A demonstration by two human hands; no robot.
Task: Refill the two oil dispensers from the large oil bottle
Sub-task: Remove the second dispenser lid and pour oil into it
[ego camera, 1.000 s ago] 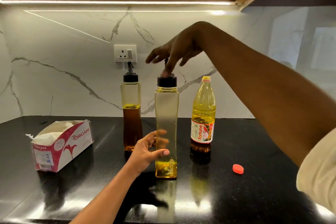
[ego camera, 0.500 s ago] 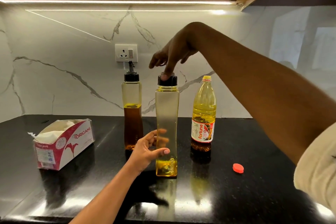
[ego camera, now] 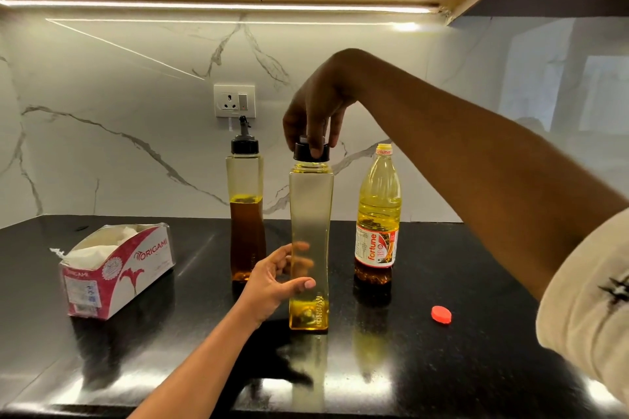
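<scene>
Two tall square oil dispensers stand on the black counter (ego camera: pixel 476 282). The near dispenser (ego camera: pixel 310 214) holds a little yellow oil at its bottom. My left hand (ego camera: pixel 277 279) wraps around its lower part. My right hand (ego camera: pixel 316 109) reaches down from above, fingers closed around its black cap (ego camera: pixel 311 152). The far dispenser (ego camera: pixel 245 211) is about half full of darker oil and carries a black spout cap. The large oil bottle (ego camera: pixel 377 214) stands uncapped to the right, roughly two thirds full. Its red cap (ego camera: pixel 441 313) lies on the counter.
An open box of tissues (ego camera: pixel 115 269) lies at the left of the counter. A wall socket (ego camera: pixel 234 101) sits on the marble backsplash behind the dispensers. A cabinet with a light strip hangs overhead.
My right hand has dropped from touching the spout with spread fingers to gripping the near dispenser's cap. The left hand has stayed on the dispenser.
</scene>
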